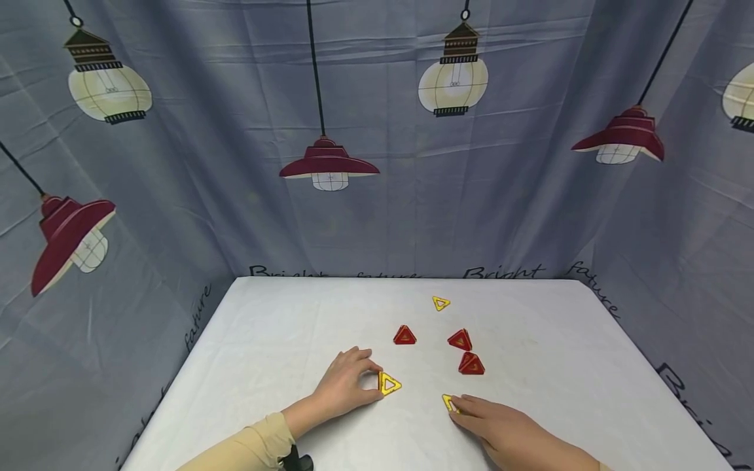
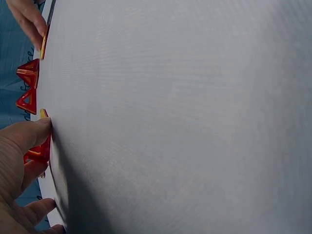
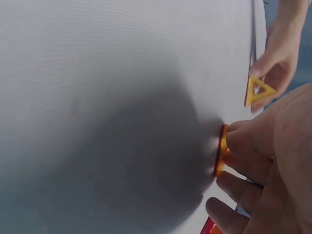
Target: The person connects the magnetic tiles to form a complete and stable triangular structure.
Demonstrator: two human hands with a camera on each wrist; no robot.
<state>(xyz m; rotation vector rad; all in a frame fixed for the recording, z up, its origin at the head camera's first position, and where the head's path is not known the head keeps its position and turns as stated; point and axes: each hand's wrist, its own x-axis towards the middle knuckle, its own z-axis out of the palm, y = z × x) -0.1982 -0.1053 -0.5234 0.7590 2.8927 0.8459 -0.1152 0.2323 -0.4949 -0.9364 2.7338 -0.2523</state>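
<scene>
My left hand (image 1: pixel 347 386) pinches a yellow triangular tile (image 1: pixel 390 384) between thumb and fingers, over the white table. That tile has an open centre and a red-orange edge on the hand's side. To the right, my right hand (image 1: pixel 501 422) holds a second yellow triangular tile (image 1: pixel 448 403) at the table's surface, its fingertips covering part of it. In the right wrist view, this tile (image 3: pixel 221 151) appears edge-on beside the fingers. Beyond the hands stand red pyramids made of triangular pieces: one (image 1: pixel 404 335) alone, and two (image 1: pixel 460 339) (image 1: pixel 471 364) close together on the right.
Farther back lies another yellow triangular tile (image 1: pixel 440 303). The white table (image 1: pixel 283 314) is enclosed by a grey-blue curtain (image 1: pixel 377 229) printed with lamps and lettering, at the back and both sides.
</scene>
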